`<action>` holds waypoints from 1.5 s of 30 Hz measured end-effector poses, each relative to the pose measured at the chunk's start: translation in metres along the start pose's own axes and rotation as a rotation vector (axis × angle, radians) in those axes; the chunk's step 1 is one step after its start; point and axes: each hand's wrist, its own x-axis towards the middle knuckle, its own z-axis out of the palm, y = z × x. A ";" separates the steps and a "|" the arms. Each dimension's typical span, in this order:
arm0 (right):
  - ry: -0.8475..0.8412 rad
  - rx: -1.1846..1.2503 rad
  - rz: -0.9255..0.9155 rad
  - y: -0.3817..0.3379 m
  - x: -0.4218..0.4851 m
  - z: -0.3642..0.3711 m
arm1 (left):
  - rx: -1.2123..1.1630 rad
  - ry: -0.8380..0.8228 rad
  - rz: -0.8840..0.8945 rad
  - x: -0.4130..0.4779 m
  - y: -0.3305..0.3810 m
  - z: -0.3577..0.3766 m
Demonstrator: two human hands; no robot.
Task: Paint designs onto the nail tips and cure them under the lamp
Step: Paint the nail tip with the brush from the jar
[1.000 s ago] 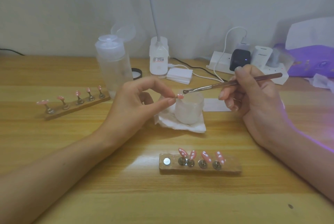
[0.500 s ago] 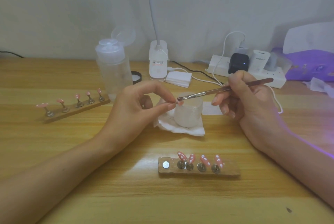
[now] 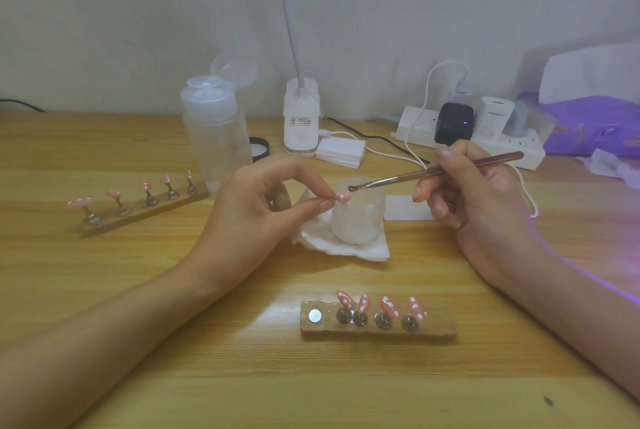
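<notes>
My left hand [image 3: 256, 207] pinches a small pink nail tip [image 3: 343, 196] with white dots between thumb and forefinger, above a frosted white jar [image 3: 358, 217]. My right hand [image 3: 478, 193] grips a thin metal dotting tool [image 3: 433, 172]; its tip hovers just right of the nail tip. In front of me a wooden holder [image 3: 377, 323] carries several pink dotted nail tips on stands, with one bare magnet at its left end. A second wooden holder [image 3: 145, 209] at the left bears several pink tips. The curing lamp [image 3: 595, 106] sits at the far right, glowing purple.
The jar stands on a folded white tissue [image 3: 346, 248]. Behind are a clear pump bottle [image 3: 214, 131] with its lid flipped open, a white desk-lamp base [image 3: 301, 117], a stack of white pads [image 3: 341, 151], a small black lid [image 3: 259, 148], and a power strip [image 3: 471, 138] with chargers and cables.
The tool tip moved in to touch the nail tip half a second ago, then drew slightly back to the right. My left hand stayed nearly still.
</notes>
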 end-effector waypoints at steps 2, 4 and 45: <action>-0.045 0.025 -0.014 0.000 0.000 0.000 | -0.001 -0.001 -0.004 0.000 0.000 0.000; -0.104 0.017 -0.022 0.000 -0.001 0.001 | 0.007 -0.003 0.000 0.000 0.000 0.000; -0.044 -0.057 -0.040 0.002 -0.002 0.001 | -0.080 -0.032 -0.183 -0.001 0.008 0.002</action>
